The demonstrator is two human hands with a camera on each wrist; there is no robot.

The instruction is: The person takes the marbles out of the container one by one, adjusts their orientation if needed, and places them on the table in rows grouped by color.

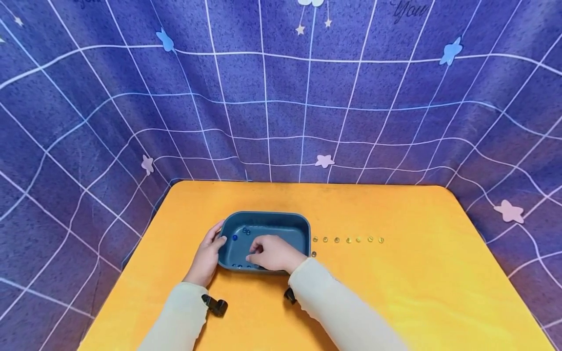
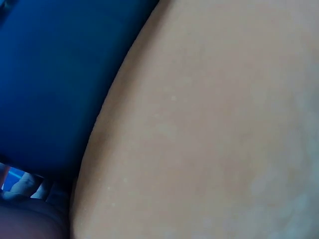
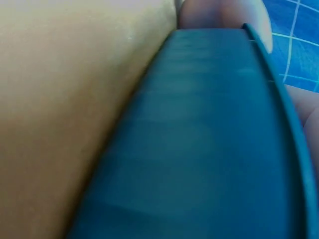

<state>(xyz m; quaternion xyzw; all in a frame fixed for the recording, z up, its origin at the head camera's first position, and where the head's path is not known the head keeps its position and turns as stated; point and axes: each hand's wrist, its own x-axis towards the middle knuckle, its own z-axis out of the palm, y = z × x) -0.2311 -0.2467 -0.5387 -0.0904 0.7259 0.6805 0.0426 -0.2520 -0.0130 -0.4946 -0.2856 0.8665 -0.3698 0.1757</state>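
Note:
A dark blue-green rectangular plastic bin (image 1: pixel 281 220) stands on the table with several small glass marbles inside. Some, such as a blue marble (image 1: pixel 234 238), lie at its left; others line the near wall. My left hand (image 1: pixel 206 258) grips the bin's left end, thumb over the rim and fingers outside. Over the bin's near right side reaches my right hand (image 1: pixel 274 253), fingers bent and fingertips low inside it; I cannot tell whether they pinch a marble. In the right wrist view, the bin's outer wall (image 3: pixel 199 149) fills the middle.
To the right of the bin, a row of several clear marbles (image 1: pixel 349 240) runs rightward across the yellow table (image 1: pixel 395 292). One more marble (image 1: pixel 313 254) sits close to the bin's right wall. A blue gridded curtain (image 1: pixel 285 117) surrounds the table's back and sides.

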